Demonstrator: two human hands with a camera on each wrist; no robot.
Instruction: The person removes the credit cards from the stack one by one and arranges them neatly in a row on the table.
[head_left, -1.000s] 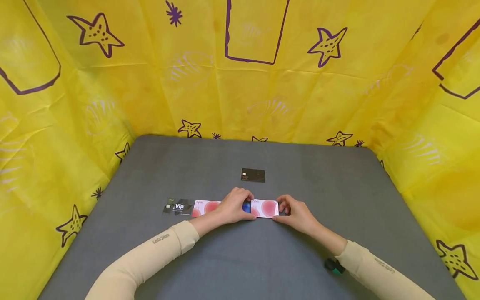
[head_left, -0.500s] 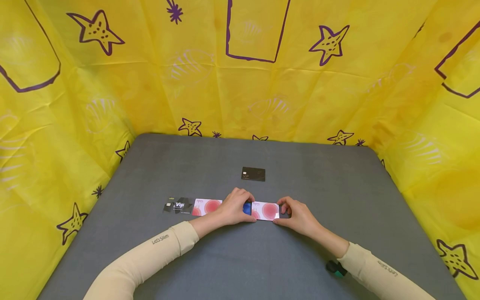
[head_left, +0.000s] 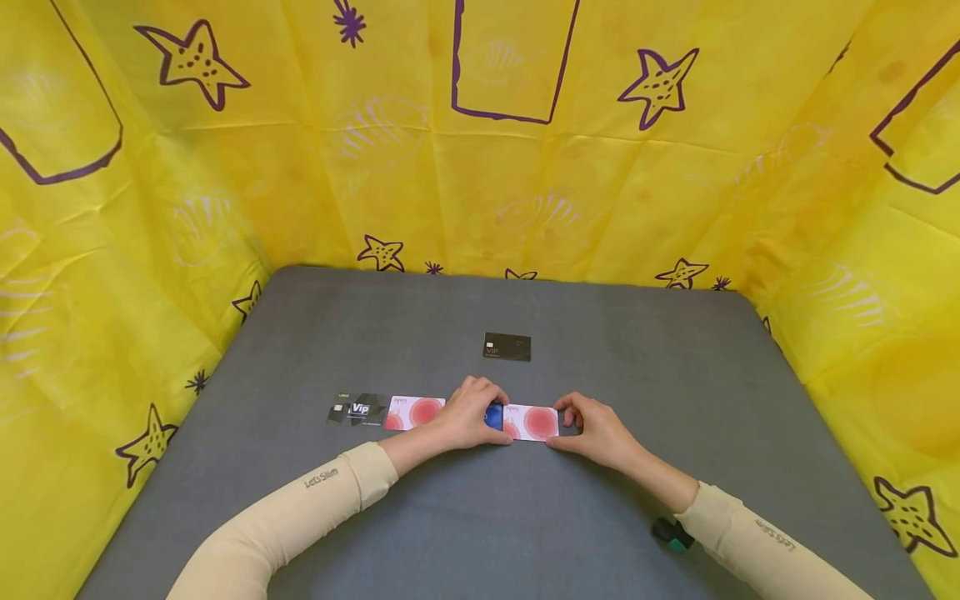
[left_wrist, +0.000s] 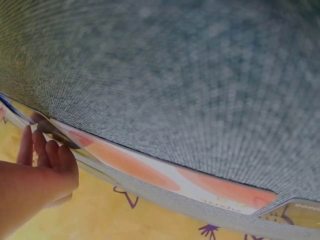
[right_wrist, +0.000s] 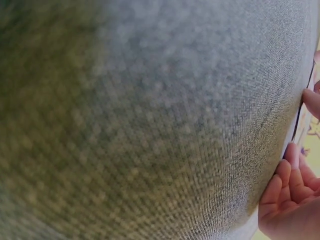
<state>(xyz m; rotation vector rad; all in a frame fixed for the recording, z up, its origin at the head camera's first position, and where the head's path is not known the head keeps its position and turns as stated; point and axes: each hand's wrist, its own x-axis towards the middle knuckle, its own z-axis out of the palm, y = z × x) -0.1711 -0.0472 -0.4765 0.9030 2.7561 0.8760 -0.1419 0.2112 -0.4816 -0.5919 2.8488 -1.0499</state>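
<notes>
Several cards lie end to end in a row on the grey table in the head view. At the right end is a pink-and-white card [head_left: 534,422] with a large red circle. My left hand [head_left: 472,412] pinches that card's left end between finger and thumb, reaching over a blue card [head_left: 493,417] that it mostly hides. Its right end is held between the finger and thumb of my right hand [head_left: 594,427]. A second pink-and-white card [head_left: 412,412] lies left of the blue one, partly covered by my left hand. Next to it, a dark grey Vip card [head_left: 358,410] forms the row's left end.
Behind the row lies a separate black VIP card [head_left: 507,347]. A small black-and-green object [head_left: 672,535] is beside the right sleeve. Yellow cloth [head_left: 480,183] with starfish drawings surrounds the far and side edges of the grey tabletop [head_left: 480,517].
The right pink card and the right hand have shifted slightly toward the body since one second ago. Little differs over the last half second. The left hand keeps nearly the same place.
</notes>
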